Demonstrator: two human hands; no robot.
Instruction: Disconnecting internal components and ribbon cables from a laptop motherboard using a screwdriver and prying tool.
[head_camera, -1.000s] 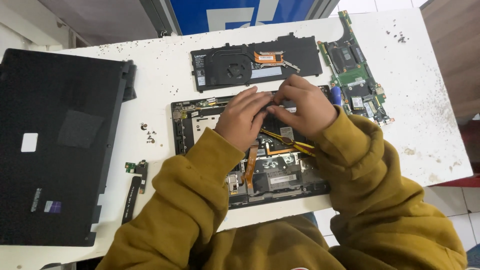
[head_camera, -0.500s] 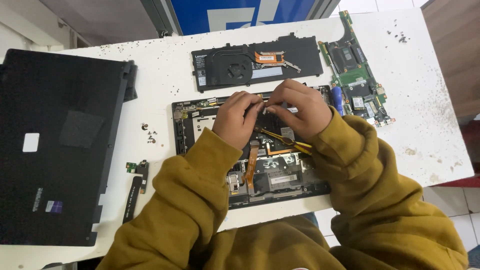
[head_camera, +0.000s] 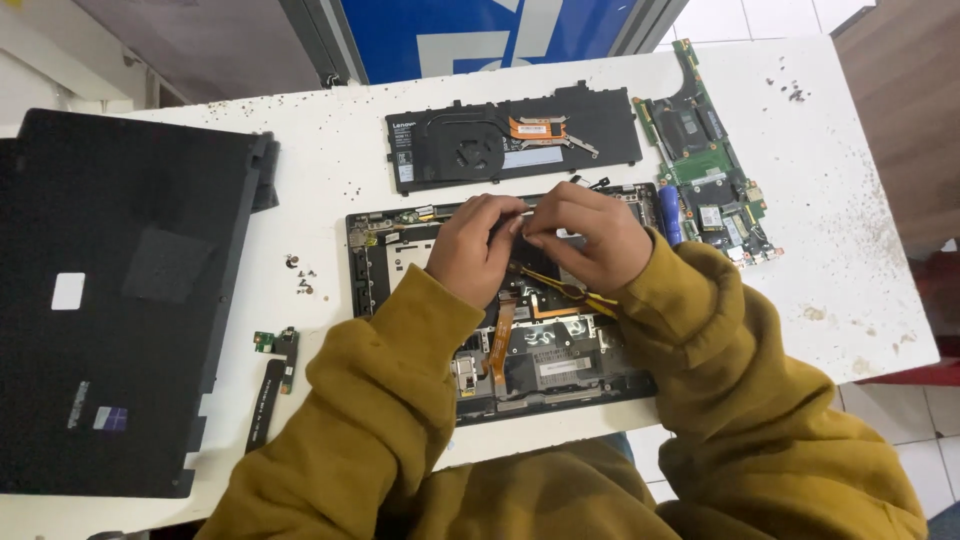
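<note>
Both hands have crept toward the far edge of the opened black laptop chassis (head_camera: 500, 300) on the white table (head_camera: 330, 170); left hand (head_camera: 472, 250) and right hand (head_camera: 585, 235) pinch together over something small (hidden by fingertips).

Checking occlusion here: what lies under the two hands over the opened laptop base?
Under the left hand and right hand lies the opened laptop base, with orange ribbon cables showing below them. What the fingertips pinch is hidden.
</note>
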